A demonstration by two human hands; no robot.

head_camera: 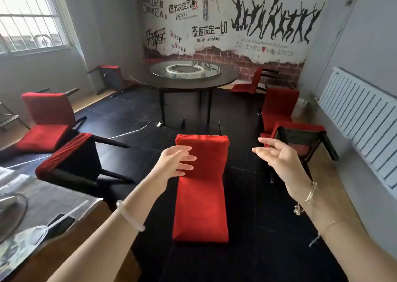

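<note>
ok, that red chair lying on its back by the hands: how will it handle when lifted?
The red chair probably lifts as one stiff piece: dark legs point to a rigid frame. Likely bulky for one hand; left hand and right hand both reach, open. Its soft red cover may give slightly under the grip.

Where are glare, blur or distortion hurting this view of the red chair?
Head view: window blown out, glass turntable mirrors the wall; head view edges bow the radiator; left hand and right hand slightly motion-smeared; the red chair itself is evenly lit, sharp enough.
</note>
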